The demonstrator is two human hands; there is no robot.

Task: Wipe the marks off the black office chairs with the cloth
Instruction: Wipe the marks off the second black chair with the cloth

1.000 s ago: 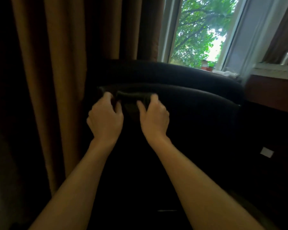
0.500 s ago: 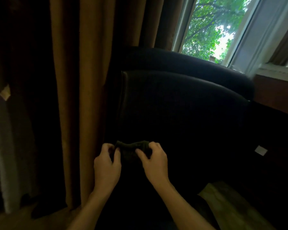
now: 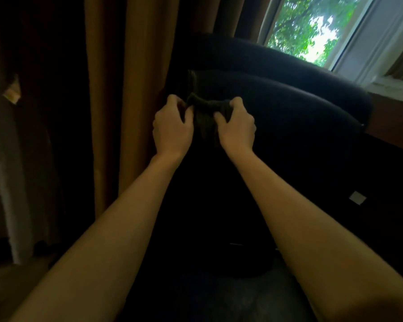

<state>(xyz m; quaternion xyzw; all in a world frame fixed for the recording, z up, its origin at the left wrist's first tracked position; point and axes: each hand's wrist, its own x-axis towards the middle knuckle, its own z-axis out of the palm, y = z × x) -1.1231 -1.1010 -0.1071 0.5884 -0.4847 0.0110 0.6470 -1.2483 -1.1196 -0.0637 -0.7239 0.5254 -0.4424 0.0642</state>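
A dark cloth [image 3: 206,115] is stretched between both hands against the upper left of a black office chair's backrest [image 3: 289,117]. My left hand [image 3: 172,126] pinches the cloth's left end with curled fingers. Gripping the right end is my right hand [image 3: 236,126], its fingers also curled. A second black chair back [image 3: 277,59] stands just behind the first, under the window. No marks can be made out on the dark upholstery.
A brown curtain [image 3: 126,89] hangs close on the left of the chairs. A window [image 3: 312,26] with green trees is at the upper right, above a wooden ledge [image 3: 393,122]. A small white tag [image 3: 357,197] lies at the right.
Both hands with the cloth went from the top edge of the backrest down to its lower part, then back up to the upper left. The view also shifted.
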